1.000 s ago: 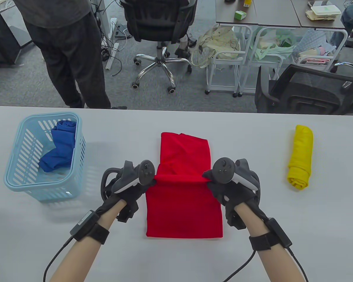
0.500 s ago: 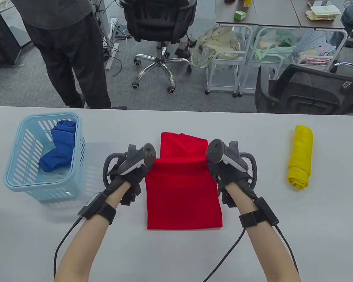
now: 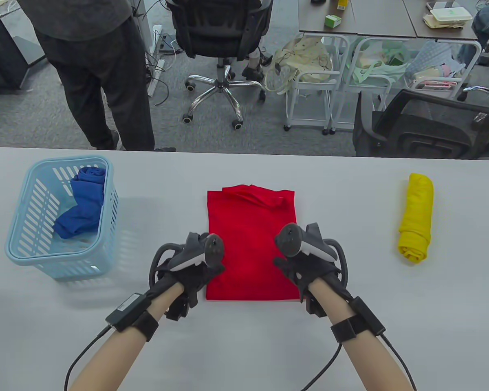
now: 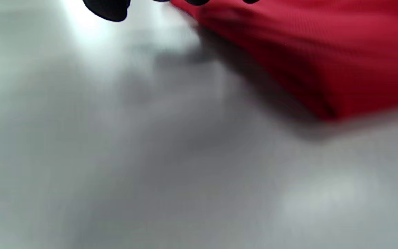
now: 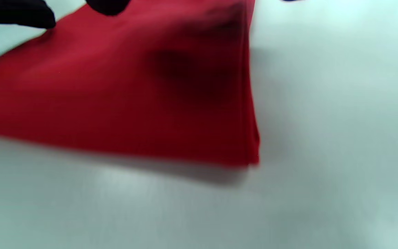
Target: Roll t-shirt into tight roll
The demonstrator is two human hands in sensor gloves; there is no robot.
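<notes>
shirt [image 3: 250,240] lying folded flat on desk [image 3: 391,305], long axis running away from person | left hand [image 3: 187,264] and right hand [image 3: 305,260] flanking near end, equally near | fingers resting at side edges; grip: cannot tell

no readable text, label or number on anything

basket [image 3: 24,244] left | folded shirt [image 3: 250,228] centre | rolled shirt [image 3: 416,216] right
</notes>
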